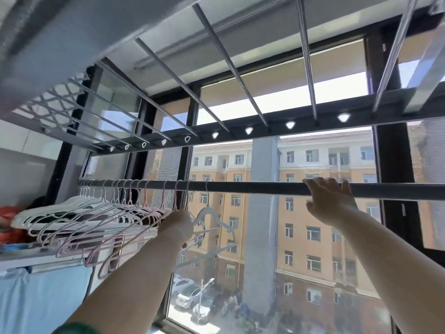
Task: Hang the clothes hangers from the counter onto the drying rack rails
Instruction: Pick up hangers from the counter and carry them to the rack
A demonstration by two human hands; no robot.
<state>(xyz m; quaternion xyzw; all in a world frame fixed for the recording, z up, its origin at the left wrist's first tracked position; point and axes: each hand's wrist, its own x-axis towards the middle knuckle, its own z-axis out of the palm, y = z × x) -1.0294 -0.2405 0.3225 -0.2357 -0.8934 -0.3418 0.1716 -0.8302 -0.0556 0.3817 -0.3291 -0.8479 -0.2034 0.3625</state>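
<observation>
A dark drying rack rail (252,188) runs across the window at head height. Several pink and white hangers (101,218) hang in a tight row on its left part. A pale blue-white hanger (212,215) hangs alone at the right end of that row, its hook over the rail. My left hand (179,225) is raised among the last pink hangers and grips them beside the pale hanger. My right hand (330,201) holds the rail further right, fingers curled over its top.
An upper rack bar (240,136) with a line of holes and several thin silver rods (231,66) spans overhead. A big window shows a building outside. At the left sit a white ledge (36,259), red items (9,220) and blue cloth (43,297).
</observation>
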